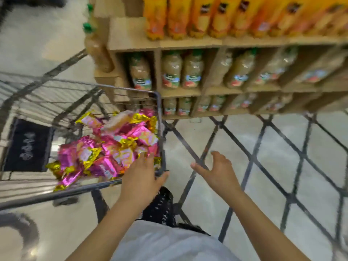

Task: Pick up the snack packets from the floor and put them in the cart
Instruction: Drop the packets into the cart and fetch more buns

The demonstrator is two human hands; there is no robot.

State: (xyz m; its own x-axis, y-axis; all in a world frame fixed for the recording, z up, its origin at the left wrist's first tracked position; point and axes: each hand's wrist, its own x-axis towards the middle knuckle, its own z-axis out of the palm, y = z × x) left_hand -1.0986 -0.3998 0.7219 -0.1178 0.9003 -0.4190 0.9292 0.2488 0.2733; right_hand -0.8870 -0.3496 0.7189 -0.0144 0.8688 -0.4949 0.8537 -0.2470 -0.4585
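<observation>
Status: snack packets (105, 147) sit heaped in the cart (56, 194), a pink and gold pile at its near corner. I see none on the floor (216, 204) in view, so I judge the task done or close; the rest of the floor is out of frame. Left hand (140, 178) flat, fingers straight, over the cart rim at the pile, holding nothing. Right hand (218, 170) spread, empty, apart over the floor. Shelf (169, 42) of juice bottles (171, 72) stands just beside the cart, tight on that side. View blurred.
</observation>
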